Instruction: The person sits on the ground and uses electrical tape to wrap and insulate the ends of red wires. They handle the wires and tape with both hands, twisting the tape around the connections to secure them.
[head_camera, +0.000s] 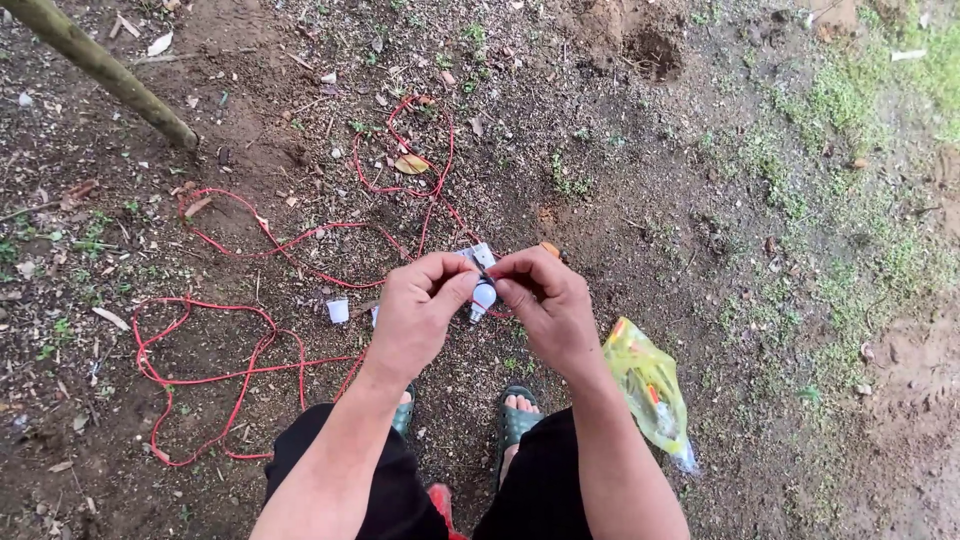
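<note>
While both pinch it | small bulb (484, 296) between left hand (418, 310), right hand (545, 305) (red wire (240, 375) behind)

We hold a small white bulb (484, 296) between our left hand (418, 307) and right hand (548, 300), fingertips pinching it, above red wire (240, 375) looping over bare soil (a yellow plastic bag (648, 385) lies nearby).

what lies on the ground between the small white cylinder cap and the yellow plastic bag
In the head view, the person's two sandalled feet stand on the dirt between the white cap and the yellow bag.
</note>
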